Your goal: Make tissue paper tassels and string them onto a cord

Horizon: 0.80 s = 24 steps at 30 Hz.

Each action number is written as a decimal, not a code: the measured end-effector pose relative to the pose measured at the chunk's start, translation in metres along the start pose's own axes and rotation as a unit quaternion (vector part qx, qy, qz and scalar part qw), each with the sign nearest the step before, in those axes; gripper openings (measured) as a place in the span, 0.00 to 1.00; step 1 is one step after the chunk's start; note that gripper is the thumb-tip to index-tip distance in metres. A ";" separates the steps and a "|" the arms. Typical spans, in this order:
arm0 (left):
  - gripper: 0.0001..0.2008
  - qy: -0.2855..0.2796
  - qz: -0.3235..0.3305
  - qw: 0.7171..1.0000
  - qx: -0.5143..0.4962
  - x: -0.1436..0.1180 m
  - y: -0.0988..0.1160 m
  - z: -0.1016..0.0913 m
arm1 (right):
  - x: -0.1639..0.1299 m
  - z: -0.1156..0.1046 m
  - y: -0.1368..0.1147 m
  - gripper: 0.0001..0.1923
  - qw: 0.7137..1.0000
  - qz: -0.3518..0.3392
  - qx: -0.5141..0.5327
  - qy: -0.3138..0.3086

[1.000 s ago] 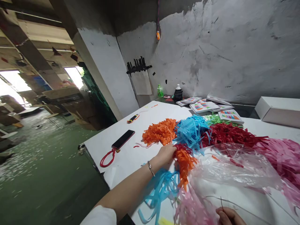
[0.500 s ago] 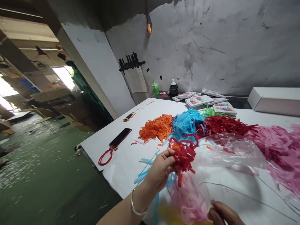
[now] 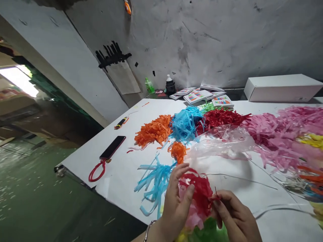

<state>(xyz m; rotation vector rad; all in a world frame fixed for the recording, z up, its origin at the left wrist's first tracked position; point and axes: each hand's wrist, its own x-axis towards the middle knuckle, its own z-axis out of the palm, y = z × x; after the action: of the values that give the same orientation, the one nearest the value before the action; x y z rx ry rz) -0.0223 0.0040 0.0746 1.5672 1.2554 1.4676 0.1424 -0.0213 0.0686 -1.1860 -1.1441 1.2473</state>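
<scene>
My left hand (image 3: 176,198) is beside a bunch of red paper fringe (image 3: 199,190), its fingers and thumb apart. My right hand (image 3: 233,213) pinches the twisted end of the red fringe, where a thin tip sticks up from the fingertips. Below and between the hands are pink fringe (image 3: 195,215), green paper fringe (image 3: 210,230) and some yellow. A light blue tassel (image 3: 157,181) spreads on the table left of my left hand. Just beyond its fingertips lies a small orange tassel (image 3: 178,151).
Behind are heaps of orange strips (image 3: 153,129), blue strips (image 3: 186,122), dark red strips (image 3: 223,117) and pink strips (image 3: 270,127). A clear plastic bag (image 3: 224,141) lies before them. A phone (image 3: 112,147) with a red strap and a cutter knife (image 3: 121,123) lie left; a white box (image 3: 280,89) stands back right.
My view has turned right and down. The red fringe has come down toward my right hand, which now pinches its end. My left fingers have spread from their pinch, uncovering the orange tassel.
</scene>
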 end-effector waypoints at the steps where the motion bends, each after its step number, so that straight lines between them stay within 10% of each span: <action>1: 0.15 -0.060 0.039 0.997 0.033 0.000 0.004 -0.001 | 0.002 -0.001 -0.001 0.17 0.999 0.024 0.026 -0.017; 5: 0.10 -0.230 0.050 0.971 0.052 0.000 0.013 0.002 | 0.008 -0.008 0.006 0.18 0.995 0.051 0.067 -0.056; 13: 0.15 -0.167 -0.101 0.981 -0.008 0.000 0.005 0.011 | 0.000 -0.008 0.008 0.15 1.000 0.015 -0.012 0.017; 24: 0.21 -0.168 -0.313 0.910 -0.211 0.002 0.003 0.015 | 0.000 -0.002 0.005 0.13 0.994 -0.064 -0.090 0.025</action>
<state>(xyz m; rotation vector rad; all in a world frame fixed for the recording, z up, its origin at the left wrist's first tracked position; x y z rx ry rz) -0.0075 0.0074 0.0757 0.9438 1.0122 0.9191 0.1443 -0.0216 0.0636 -1.2487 -1.2960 1.0286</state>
